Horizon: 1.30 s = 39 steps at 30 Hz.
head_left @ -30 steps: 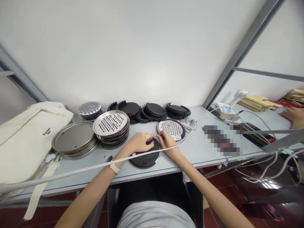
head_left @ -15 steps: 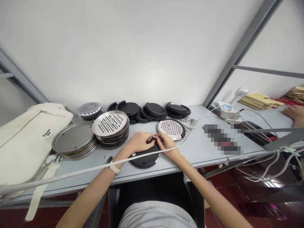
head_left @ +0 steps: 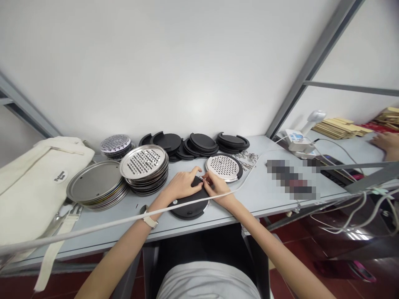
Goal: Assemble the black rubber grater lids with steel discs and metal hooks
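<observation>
A round black holder (head_left: 187, 209) lies at the table's front edge, between my hands. My left hand (head_left: 182, 185) rests over its upper left side, index finger lifted and apart from the thumb. My right hand (head_left: 218, 189) pinches a small metal wire piece (head_left: 201, 178) at the holder's upper edge; the fingers partly hide it. Just behind is a perforated metal grater disc (head_left: 223, 166) set in a black rim. A heap of similar wire pieces (head_left: 247, 158) lies to its right.
Stacked grater discs (head_left: 145, 162), plain metal discs (head_left: 95, 180) and a cream bag (head_left: 40, 182) stand left. Black holders (head_left: 204, 143) line the wall. A white cable (head_left: 124, 220) crosses in front of the table. Another person's hand (head_left: 386, 143) shows far right.
My left index finger has lifted and spread away from the thumb, off the wire piece. My right hand keeps its pinch in nearly the same place.
</observation>
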### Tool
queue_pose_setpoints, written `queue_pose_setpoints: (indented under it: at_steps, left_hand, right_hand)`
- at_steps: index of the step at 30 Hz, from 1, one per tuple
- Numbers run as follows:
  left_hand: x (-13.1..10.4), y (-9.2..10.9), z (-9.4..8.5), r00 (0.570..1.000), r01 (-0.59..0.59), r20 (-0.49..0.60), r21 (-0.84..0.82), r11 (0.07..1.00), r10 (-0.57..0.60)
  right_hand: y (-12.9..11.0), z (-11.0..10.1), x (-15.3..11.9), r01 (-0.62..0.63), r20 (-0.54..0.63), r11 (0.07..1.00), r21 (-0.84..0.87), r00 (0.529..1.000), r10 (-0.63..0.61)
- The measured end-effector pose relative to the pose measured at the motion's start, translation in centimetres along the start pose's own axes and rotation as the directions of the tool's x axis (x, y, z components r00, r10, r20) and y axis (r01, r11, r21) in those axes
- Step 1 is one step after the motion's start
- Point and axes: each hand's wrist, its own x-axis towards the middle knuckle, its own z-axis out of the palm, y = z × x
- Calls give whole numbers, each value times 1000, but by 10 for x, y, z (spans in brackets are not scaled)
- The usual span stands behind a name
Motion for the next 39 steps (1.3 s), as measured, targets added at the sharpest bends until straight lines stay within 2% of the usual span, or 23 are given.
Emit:
queue_pose_setpoints:
  at_steps: [5,13,18,25,30,39]
  left_hand:
    - [-1,1,-1,998,-67,12,19,998,67]
    - [-1,-1,1,996,-85,-7,42,996,85]
    - [-1,-2,2,994,-108,-26,41,993,109]
    - [-2,-2,3,993,-112,-37,38,993,113]
    - [-2,-2,1,994,-99,-40,63,993,101]
    - [-2,-1,2,996,-76,-29,94,993,79]
  right_hand:
    - [-1,-1,-1,0,-7,1000,-10,1000,0]
    - [-2,0,1,-2,-53,1000,27,999,4]
    - [-2,1,0,-14,-59,999,-37,998,12]
    - [-8,-1,-2,-58,-41,991,-117,998,54]
    - [-7,-2,-2,-13,-9,994,-105,1000,12]
    - [-1,2,0,12,-27,995,-98,1000,-14]
